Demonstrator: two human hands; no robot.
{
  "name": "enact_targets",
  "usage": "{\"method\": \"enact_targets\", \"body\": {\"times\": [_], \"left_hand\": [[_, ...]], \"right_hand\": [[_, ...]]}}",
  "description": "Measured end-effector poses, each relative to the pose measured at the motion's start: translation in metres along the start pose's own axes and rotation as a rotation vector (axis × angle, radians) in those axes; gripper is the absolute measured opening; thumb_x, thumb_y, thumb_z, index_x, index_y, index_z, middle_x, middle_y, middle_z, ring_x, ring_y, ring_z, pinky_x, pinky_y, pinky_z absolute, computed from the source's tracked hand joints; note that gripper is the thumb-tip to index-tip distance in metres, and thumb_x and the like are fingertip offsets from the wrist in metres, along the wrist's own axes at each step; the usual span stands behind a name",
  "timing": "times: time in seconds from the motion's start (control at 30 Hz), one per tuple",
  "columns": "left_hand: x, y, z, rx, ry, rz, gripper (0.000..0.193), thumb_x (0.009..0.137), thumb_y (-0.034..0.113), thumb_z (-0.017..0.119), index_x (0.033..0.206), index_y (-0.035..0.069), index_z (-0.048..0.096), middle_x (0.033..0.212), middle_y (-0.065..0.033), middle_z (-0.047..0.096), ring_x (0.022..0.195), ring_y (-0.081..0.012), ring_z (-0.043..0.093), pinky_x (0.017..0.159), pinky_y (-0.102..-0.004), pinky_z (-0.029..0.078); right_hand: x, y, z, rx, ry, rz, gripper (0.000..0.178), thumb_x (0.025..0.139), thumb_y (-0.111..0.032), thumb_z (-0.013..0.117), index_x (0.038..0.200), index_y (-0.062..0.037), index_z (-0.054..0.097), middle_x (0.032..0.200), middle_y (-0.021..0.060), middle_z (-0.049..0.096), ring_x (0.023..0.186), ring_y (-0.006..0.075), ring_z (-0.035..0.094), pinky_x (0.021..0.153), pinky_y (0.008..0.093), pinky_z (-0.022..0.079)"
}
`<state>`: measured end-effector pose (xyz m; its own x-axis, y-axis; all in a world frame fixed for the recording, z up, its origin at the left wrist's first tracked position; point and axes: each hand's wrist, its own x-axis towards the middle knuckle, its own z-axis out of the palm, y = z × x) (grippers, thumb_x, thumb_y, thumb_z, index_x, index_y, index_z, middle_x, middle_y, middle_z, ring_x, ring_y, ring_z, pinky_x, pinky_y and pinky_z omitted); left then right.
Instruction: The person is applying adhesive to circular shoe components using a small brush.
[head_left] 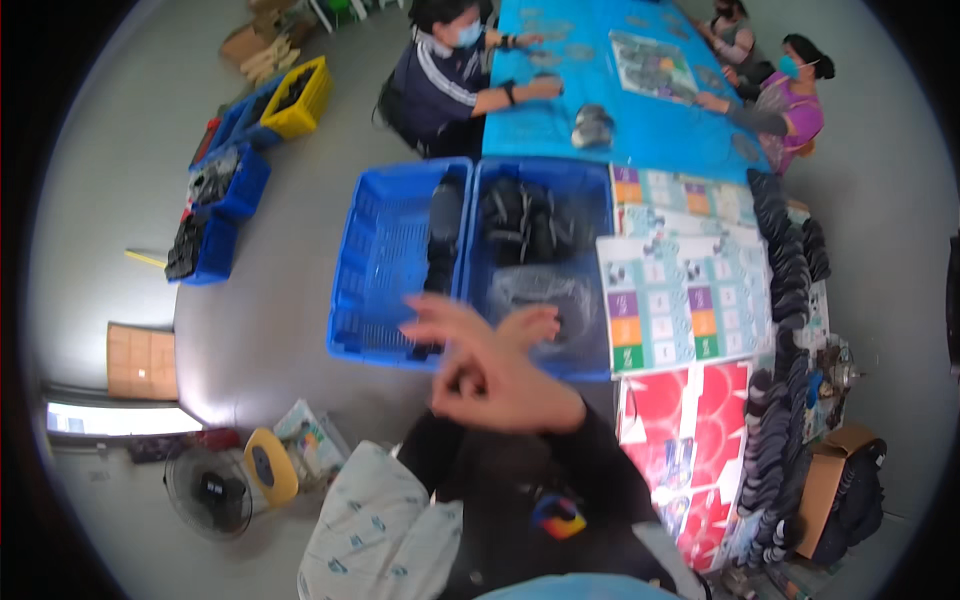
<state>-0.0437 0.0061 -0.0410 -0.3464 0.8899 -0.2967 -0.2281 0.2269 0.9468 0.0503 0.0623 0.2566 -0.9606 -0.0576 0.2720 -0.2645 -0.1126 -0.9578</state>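
My two hands cross over each other above the near edge of a pair of blue crates, smeared a little by motion. My right hand (pixel 500 385) reaches leftward in front, its fingers spread and nothing seen in them. Behind it, my left hand (pixel 532 322) points right with fingers stretched out; its palm is partly hidden. Under the hands, the left blue crate (pixel 385 240) holds a row of dark padded pieces (pixel 445 215) along its right side. The right blue crate (pixel 590 300) contains black bundled pieces (pixel 535 220) and clear plastic wrapping (pixel 535 287).
Printed sheets (pixel 680 300) and red-patterned boards (pixel 690 430) lie at right, beside a long row of black curved pieces (pixel 775 420). People work round a blue table (pixel 555 95) ahead. Filled crates, one a yellow crate (pixel 305 105), stand left; a fan (pixel 210 490) is lower left.
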Motion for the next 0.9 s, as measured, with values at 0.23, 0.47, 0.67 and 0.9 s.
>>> {"method": "enact_targets", "body": {"times": [0.23,0.47,0.67,0.9], "left_hand": [[-0.056,0.087,-0.059,-0.326,0.264,0.126,0.058,0.102,0.022,0.062,0.154,0.006,0.042,0.137,-0.011,0.063,0.102,-0.0235,0.068,0.09,-0.0346,0.053],[-0.19,0.143,-0.15,-1.12,0.477,0.947,0.059,0.103,0.018,0.053,0.159,0.01,0.036,0.089,-0.0002,0.054,0.068,-0.0119,0.044,0.063,-0.0276,0.039],[-0.212,0.201,-0.092,-1.037,0.332,1.152,0.068,0.103,0.016,0.051,0.166,0.013,0.023,0.071,0.0016,0.042,0.063,-0.0122,0.04,0.06,-0.028,0.035],[-0.26,0.244,-0.064,-0.578,0.413,1.23,0.087,0.1,0.016,0.056,0.168,0.012,0.001,0.066,-0.0008,0.045,0.057,-0.0138,0.044,0.057,-0.029,0.037]], "right_hand": [[0.142,0.011,-0.102,0.059,0.679,-0.081,0.083,0.084,-0.001,0.073,0.156,-0.0128,0.034,0.138,0.0128,0.055,0.069,0.013,0.064,0.057,0.0271,0.051],[0.112,-0.014,0.002,-0.746,0.474,-0.282,0.098,0.086,0.0,0.065,0.168,-0.0151,0.013,0.08,0.012,0.065,0.064,0.0313,0.064,0.059,0.0385,0.051],[0.098,-0.051,0.044,-0.825,0.318,-0.809,0.095,0.086,0.001,0.07,0.165,-0.0021,0.017,0.073,0.0076,0.061,0.059,0.024,0.061,0.055,0.0373,0.049],[0.089,-0.067,0.019,-0.734,0.667,-0.948,0.021,0.089,-0.007,0.076,0.109,-0.0028,0.068,0.089,0.0094,0.067,0.064,0.0261,0.063,0.055,0.0332,0.05]]}}
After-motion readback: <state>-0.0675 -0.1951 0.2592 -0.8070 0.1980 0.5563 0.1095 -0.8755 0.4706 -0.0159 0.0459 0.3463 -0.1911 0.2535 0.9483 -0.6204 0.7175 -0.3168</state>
